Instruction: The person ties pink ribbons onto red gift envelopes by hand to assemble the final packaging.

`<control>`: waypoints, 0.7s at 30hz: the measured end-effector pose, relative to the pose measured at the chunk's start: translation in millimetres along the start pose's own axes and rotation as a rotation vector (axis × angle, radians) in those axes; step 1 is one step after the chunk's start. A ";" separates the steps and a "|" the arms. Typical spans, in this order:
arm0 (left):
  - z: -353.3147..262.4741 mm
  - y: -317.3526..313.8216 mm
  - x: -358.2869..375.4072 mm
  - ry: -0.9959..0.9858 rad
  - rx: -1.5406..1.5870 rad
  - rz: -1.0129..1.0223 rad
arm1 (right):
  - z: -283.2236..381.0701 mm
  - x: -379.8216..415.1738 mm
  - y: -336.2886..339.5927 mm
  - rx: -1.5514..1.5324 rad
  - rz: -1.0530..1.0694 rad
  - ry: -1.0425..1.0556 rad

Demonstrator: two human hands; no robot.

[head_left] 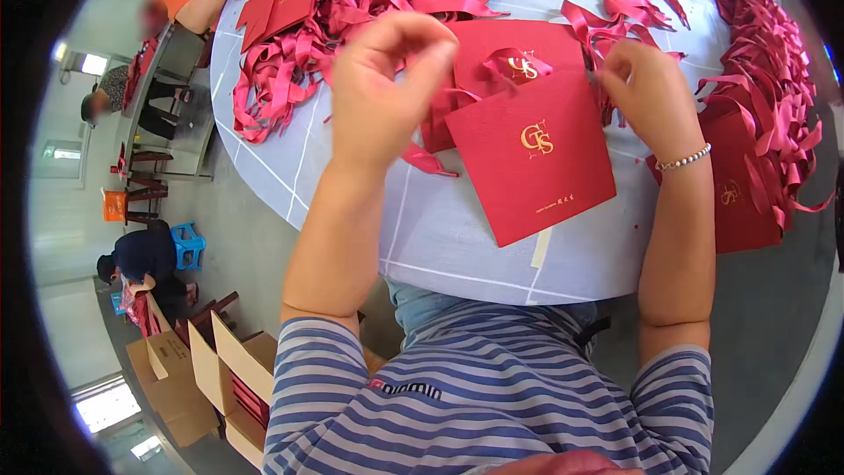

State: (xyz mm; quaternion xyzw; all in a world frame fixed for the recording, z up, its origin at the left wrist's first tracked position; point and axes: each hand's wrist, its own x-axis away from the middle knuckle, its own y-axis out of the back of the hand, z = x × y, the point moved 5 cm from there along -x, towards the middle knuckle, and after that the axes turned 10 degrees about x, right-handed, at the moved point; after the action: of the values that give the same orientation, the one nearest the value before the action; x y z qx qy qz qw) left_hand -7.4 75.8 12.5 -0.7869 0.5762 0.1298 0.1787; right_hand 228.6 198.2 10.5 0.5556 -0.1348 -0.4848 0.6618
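In front of me a flat red paper gift bag point(545, 167) with gold lettering lies tilted on the table, its top edge between my hands. Another red bag point(475, 35) lies partly under it, and a short pink-red ribbon point(527, 62) crosses near the top edge. Above the table on the left, my left hand point(391, 79) is closed in a pinch, thumb against forefinger; whatever is in it cannot be made out. My right hand point(646, 92), with a beaded bracelet, has its fingers curled together by the bag's upper right corner. Its fingertips are blurred, and any held thing is hidden.
A round table point(422, 229) with a pale checked cloth bears heaps of red ribbons point(281, 79) and more red bags point(281, 0). Ribboned bags point(765, 114) hang over the right edge. Open cardboard boxes point(233, 361) stand at lower left. Other people sit farther left.
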 end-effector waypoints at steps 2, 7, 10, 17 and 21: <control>-10.1 -21.3 8.6 0.025 -0.367 0.197 | 2.6 5.1 -5.1 0.261 0.319 -0.139; -2.0 -35.5 18.3 -0.113 -0.815 0.438 | -9.3 3.5 -24.2 0.232 0.402 -0.110; 4.9 -31.6 16.2 -0.079 -0.725 0.482 | -5.9 -3.7 -4.5 -0.021 -0.117 -0.066; 8.4 -27.0 15.6 0.000 -0.528 0.409 | 16.6 1.3 -4.5 -1.029 -0.020 -0.207; 8.9 -21.8 12.2 -0.057 -0.670 0.397 | 38.3 10.4 -12.9 -1.041 0.120 -0.128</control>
State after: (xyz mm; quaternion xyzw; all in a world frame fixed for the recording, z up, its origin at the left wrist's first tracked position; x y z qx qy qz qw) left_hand 17.1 75.0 2.3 -0.6710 0.6376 0.3647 -0.1007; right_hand 199.9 168.0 8.8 0.1142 0.0520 -0.4820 0.8671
